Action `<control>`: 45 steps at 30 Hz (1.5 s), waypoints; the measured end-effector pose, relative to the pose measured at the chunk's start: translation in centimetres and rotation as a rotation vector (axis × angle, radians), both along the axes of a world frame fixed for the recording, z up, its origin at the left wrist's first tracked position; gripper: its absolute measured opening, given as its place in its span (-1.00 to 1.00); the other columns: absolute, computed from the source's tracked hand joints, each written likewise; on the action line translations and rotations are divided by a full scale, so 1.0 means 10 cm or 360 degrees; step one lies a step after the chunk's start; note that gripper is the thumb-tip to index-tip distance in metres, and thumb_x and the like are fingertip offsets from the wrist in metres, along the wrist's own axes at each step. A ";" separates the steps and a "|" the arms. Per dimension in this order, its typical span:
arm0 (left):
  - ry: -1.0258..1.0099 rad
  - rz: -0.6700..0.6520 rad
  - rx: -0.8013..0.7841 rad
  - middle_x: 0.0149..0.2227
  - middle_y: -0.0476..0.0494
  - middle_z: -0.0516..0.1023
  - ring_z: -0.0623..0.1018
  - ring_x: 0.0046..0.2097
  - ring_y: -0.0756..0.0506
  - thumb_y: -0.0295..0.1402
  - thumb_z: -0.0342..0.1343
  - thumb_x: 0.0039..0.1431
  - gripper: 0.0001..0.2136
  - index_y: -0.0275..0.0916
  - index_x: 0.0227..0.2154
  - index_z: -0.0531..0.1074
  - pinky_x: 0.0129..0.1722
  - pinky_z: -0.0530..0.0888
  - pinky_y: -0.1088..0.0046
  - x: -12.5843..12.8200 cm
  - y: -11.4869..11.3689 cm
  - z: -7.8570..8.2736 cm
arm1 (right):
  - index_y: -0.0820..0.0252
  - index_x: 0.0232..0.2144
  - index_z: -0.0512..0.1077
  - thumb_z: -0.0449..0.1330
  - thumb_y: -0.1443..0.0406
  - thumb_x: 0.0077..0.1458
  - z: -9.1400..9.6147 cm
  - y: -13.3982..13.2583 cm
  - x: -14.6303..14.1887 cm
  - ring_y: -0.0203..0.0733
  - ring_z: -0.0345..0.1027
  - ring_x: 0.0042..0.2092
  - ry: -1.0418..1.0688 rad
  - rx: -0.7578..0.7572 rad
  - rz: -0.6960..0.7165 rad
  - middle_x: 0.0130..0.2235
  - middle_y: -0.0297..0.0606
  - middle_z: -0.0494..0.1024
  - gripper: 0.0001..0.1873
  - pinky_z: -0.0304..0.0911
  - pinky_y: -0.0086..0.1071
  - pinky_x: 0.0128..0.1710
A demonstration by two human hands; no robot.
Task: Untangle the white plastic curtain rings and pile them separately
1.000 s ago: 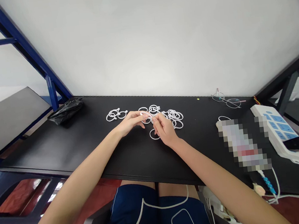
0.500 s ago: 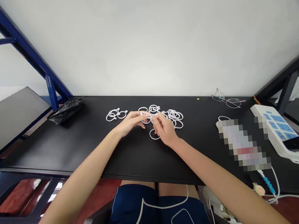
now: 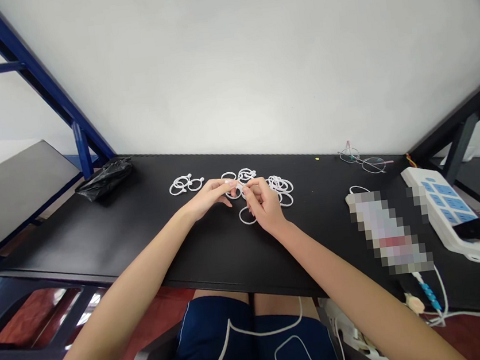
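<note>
Just above the black table (image 3: 213,252), my hands meet at a small white ring (image 3: 239,186), mostly hidden by the fingers. My left hand (image 3: 207,198) pinches one side of it between thumb and fingertips. My right hand (image 3: 265,206), thumb against curled index finger, closes on the other side. Several thin white rings lie about the hands: a looped pile (image 3: 281,184) right of my right hand, a cluster (image 3: 246,173) behind, and a loose ring (image 3: 244,221) partly under my right hand. Left of my left hand lies a small group of white rings with ball ends (image 3: 179,186).
A black plastic bag (image 3: 107,178) lies at the far left. On the right are eyeglasses (image 3: 372,165), a blurred-out phone (image 3: 389,232) on a cable, and a white power strip (image 3: 446,203). White cables (image 3: 266,333) cross my lap below the table edge.
Both hands stay nearly in place. My right fingers have shifted slightly on the small white ring, and less of it shows between the hands. The rings on the table lie as before.
</note>
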State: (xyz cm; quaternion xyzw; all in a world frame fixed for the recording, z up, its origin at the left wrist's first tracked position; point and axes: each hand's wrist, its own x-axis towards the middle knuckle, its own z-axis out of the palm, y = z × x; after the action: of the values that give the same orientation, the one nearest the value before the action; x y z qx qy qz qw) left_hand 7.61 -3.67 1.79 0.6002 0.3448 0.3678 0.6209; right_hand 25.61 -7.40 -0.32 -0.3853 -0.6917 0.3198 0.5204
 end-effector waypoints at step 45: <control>0.2201 0.0826 0.1087 -0.15 -0.25 0.57 0.50 -0.06 -0.27 -0.20 -0.03 0.23 -0.72 -0.25 -0.29 0.51 0.00 0.31 0.15 -0.28 0.14 -0.06 | 0.16 -0.20 0.34 0.10 0.13 0.19 0.06 -0.02 -0.02 -0.39 0.20 -0.62 -0.0111 -0.0075 -0.0027 -0.52 -0.44 0.39 -0.76 0.12 -0.45 -0.57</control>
State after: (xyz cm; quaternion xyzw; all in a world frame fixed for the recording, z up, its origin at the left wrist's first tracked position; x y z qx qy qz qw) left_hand 4.76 -2.23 1.14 0.7489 0.6473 0.1310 -0.0549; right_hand 25.44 -7.58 0.24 -0.4143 -0.6983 0.3179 0.4896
